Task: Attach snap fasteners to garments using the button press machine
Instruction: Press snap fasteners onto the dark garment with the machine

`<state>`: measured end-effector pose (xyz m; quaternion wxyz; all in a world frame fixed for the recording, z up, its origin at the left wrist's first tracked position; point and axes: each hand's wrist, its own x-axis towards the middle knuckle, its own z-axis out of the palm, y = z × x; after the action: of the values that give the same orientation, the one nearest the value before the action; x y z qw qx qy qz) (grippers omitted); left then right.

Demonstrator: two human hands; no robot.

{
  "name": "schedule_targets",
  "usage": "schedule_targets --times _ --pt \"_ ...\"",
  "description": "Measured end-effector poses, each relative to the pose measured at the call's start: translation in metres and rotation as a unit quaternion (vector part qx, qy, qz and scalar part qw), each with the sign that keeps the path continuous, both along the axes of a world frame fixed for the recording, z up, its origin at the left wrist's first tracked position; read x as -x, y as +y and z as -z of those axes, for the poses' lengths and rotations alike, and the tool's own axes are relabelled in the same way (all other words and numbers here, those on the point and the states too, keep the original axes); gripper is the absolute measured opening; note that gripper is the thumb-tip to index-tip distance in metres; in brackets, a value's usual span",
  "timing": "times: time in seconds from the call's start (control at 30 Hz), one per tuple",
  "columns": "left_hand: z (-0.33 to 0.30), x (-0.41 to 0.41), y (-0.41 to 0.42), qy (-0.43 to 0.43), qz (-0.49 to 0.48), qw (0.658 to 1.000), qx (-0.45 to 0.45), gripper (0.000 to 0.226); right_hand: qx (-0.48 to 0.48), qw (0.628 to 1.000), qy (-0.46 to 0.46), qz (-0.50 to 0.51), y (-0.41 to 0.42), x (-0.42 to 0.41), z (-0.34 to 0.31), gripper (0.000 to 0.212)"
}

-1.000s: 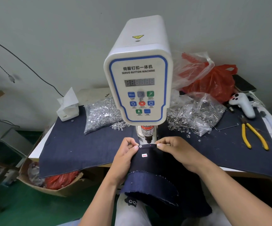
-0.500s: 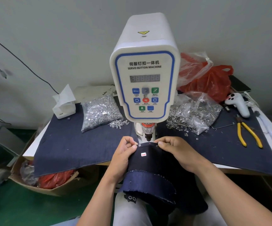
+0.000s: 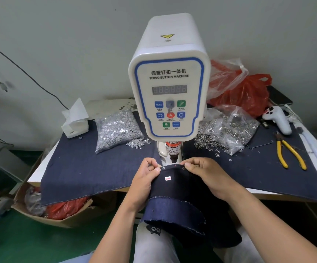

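Machine: white button press machine [image 3: 170,76] on the table, panel lettered "SERVO BUTTON MACHINE" above a blank digit display and a blue "MENU" key.
Warning label: red sticker [image 3: 173,148] on the press head, "CARE OF FINGER" partly legible.
Garment: dark denim garment [image 3: 174,194], frayed edges, small white-and-red tag, top edge under the press head with two metal snaps.
Left hand [image 3: 144,182]: pinches the garment's left edge.
Right hand [image 3: 206,174]: pinches the right edge.
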<state>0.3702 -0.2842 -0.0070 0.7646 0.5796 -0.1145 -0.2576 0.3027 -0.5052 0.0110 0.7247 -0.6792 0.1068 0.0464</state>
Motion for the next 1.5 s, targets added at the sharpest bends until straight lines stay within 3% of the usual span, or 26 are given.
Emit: schedule_targets --times 0.73,1.07,1.3,1.5 --pt "0.004 -0.001 0.001 0.015 -0.004 1.000 0.025 0.009 -0.001 0.999 0.005 0.033 0.004 0.000 -0.001 0.020" --pt "0.000 0.001 0.002 0.021 -0.011 0.999 0.027 0.010 -0.011 1.000 -0.002 -0.005 0.000 0.001 0.000 0.024" --pt "-0.016 0.014 0.004 -0.054 0.000 0.997 -0.061 0.012 0.120 0.991 -0.051 -0.039 -0.001 0.013 -0.018 0.016" --pt "-0.039 0.027 0.013 -0.125 0.020 0.980 -0.155 0.018 0.150 0.984 -0.075 -0.059 0.004 0.022 -0.031 0.015"
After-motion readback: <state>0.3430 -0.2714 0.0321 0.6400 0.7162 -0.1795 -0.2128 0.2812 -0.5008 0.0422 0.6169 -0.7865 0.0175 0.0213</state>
